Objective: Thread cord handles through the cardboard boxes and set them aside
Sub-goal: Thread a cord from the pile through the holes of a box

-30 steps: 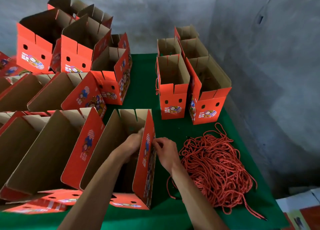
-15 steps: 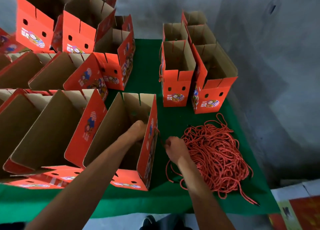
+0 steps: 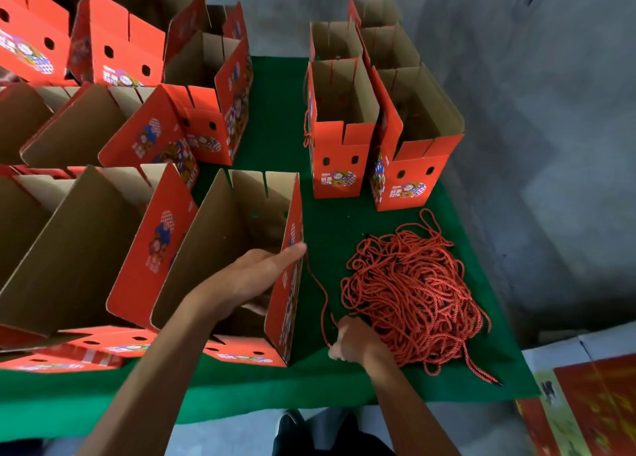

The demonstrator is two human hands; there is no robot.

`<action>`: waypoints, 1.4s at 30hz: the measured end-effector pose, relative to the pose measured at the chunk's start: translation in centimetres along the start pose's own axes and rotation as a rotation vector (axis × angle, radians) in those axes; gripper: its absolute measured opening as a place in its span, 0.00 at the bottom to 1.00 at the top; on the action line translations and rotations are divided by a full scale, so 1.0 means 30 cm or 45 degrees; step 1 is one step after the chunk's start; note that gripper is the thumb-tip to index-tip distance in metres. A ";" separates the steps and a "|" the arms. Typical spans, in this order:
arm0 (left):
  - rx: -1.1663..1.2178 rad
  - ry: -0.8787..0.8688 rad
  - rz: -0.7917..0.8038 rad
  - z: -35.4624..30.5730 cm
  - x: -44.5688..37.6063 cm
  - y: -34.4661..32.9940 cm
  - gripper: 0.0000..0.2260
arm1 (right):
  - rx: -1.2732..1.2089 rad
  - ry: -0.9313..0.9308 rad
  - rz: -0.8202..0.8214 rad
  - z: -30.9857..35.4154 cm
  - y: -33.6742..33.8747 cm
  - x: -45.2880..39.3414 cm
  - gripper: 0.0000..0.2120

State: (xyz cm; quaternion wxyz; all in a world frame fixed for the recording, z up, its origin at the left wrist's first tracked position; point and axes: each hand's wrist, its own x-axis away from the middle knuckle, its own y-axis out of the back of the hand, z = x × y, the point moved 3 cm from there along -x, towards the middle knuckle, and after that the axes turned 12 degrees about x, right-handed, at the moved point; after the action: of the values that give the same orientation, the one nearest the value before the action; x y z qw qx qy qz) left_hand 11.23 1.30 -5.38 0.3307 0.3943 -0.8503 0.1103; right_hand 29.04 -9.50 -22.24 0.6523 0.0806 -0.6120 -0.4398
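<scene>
Cord (image 3: 318, 290), near centre, runs from box (image 3: 237, 249) wall, steadied by my flat-fingered left hand (image 3: 256, 276), to my pinching right hand (image 3: 349, 343); risk: snagging heap (image 3: 413, 294), dragging tangles.

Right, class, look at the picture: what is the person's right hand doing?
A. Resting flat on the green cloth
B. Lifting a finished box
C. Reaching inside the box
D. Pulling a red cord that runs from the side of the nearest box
D: the right hand grips a red cord running up to the nearest box, beside the cord pile.
</scene>
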 end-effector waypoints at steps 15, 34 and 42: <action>0.506 0.047 -0.027 0.052 0.050 0.052 0.21 | -1.610 0.510 -0.492 0.231 0.086 0.154 0.09; 0.446 0.016 0.048 0.040 0.044 0.028 0.26 | -1.322 0.502 -0.726 0.228 0.061 0.172 0.14; -0.089 0.068 0.025 0.037 -0.005 0.002 0.20 | -0.543 0.467 -1.123 0.250 0.085 0.205 0.14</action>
State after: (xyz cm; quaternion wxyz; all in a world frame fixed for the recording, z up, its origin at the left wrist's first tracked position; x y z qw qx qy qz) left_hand 10.75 0.94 -6.31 0.3656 0.3709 -0.8485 0.0942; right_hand 22.90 -8.87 -14.34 0.5035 0.2717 -0.2926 -0.7662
